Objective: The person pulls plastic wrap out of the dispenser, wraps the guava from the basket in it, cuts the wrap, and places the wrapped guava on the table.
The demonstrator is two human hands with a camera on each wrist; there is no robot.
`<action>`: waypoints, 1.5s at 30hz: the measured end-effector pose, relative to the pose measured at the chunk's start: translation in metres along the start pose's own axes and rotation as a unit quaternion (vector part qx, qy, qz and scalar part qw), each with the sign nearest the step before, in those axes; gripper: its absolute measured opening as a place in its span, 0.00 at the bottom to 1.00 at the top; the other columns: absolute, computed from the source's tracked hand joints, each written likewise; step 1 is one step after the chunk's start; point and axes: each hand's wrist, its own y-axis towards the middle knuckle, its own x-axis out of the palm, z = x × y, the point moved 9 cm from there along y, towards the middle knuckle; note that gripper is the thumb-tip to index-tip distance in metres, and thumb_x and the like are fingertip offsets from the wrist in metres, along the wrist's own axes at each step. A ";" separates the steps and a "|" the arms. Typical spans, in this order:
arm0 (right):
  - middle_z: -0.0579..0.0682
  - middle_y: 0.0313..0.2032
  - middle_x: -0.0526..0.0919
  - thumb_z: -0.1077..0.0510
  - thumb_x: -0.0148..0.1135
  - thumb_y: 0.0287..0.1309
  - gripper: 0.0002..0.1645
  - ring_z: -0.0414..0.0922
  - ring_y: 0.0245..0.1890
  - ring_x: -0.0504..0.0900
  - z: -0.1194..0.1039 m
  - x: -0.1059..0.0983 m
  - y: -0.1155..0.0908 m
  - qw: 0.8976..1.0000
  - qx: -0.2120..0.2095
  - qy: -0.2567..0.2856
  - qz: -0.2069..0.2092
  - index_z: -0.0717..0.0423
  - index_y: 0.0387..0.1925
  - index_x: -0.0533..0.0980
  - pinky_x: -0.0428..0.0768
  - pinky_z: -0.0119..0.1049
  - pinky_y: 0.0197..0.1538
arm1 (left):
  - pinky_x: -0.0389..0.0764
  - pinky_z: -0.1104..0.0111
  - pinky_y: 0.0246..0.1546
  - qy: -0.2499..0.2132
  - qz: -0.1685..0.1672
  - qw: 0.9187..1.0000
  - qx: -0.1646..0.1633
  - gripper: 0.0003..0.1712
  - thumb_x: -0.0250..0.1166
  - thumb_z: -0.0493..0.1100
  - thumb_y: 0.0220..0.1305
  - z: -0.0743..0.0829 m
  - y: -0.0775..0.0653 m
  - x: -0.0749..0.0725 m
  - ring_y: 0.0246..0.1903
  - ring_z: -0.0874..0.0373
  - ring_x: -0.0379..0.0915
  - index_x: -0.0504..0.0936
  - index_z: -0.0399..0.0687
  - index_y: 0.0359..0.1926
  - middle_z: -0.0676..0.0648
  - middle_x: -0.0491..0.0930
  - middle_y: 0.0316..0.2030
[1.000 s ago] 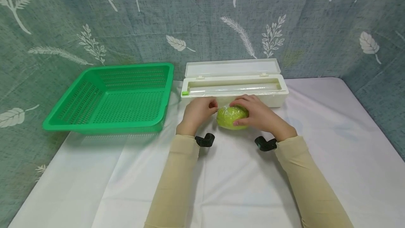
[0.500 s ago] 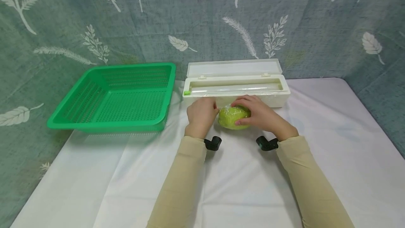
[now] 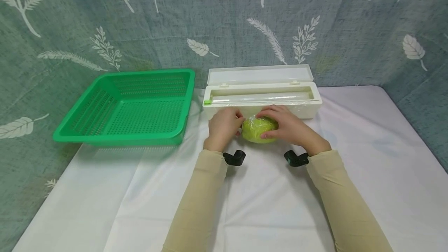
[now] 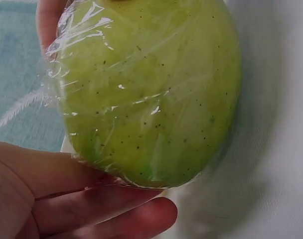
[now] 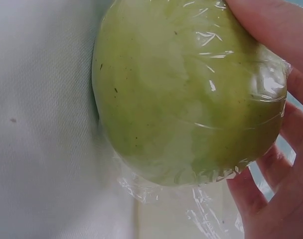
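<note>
A yellow-green fruit (image 3: 257,130) with small dark specks, covered in clear plastic wrap, lies on the white cloth in front of a cling film dispenser (image 3: 262,98). My right hand (image 3: 285,124) grips it from the right, thumb on the near side and fingers over the far side. At the fruit's left end, my left hand (image 3: 225,125) pinches the edge of the plastic wrap (image 4: 119,183) between thumb and fingers, as the left wrist view shows. Loose film (image 5: 201,204) hangs off the fruit's other end in the right wrist view.
The dispenser's lid (image 3: 260,75) stands raised at the back, with a film roll (image 3: 262,97) inside and a green slider (image 3: 207,102) at its left end. A green plastic basket (image 3: 122,140) sits to the left. A patterned curtain (image 3: 224,18) hangs behind the table.
My left hand has moved slightly right, closer against the fruit. Its wrist turned so the fingers dipped out of sight, then turned back. My right hand keeps its grip on the fruit.
</note>
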 end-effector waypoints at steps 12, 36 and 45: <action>0.43 0.53 0.69 0.44 0.68 0.40 0.33 0.47 0.55 0.61 -0.001 0.000 0.000 1.000 -0.004 0.002 0.006 0.44 0.52 0.71 0.61 0.44 0.56 | 0.68 0.64 0.20 0.028 -0.032 0.999 -0.006 0.16 0.47 0.57 0.61 0.004 -0.002 -0.004 0.20 0.59 0.71 0.79 0.59 0.35 0.56 0.75 0.15; 0.45 0.55 0.67 0.43 0.68 0.41 0.33 0.49 0.55 0.60 0.003 0.001 0.000 1.000 0.009 0.006 0.001 0.43 0.52 0.70 0.61 0.46 0.55 | 0.52 0.50 0.56 -0.108 0.220 0.967 -0.063 0.39 0.57 0.53 0.58 -0.046 0.004 -0.049 0.64 0.49 0.37 0.54 0.43 0.65 0.42 0.44 0.65; 0.44 0.55 0.67 0.43 0.68 0.41 0.33 0.48 0.55 0.60 0.003 0.001 0.001 1.000 0.009 0.010 0.004 0.44 0.52 0.70 0.61 0.46 0.55 | 0.50 0.56 0.61 -0.220 0.212 0.950 -0.064 0.44 0.56 0.53 0.59 -0.064 0.011 -0.033 0.64 0.48 0.42 0.45 0.40 0.67 0.42 0.44 0.66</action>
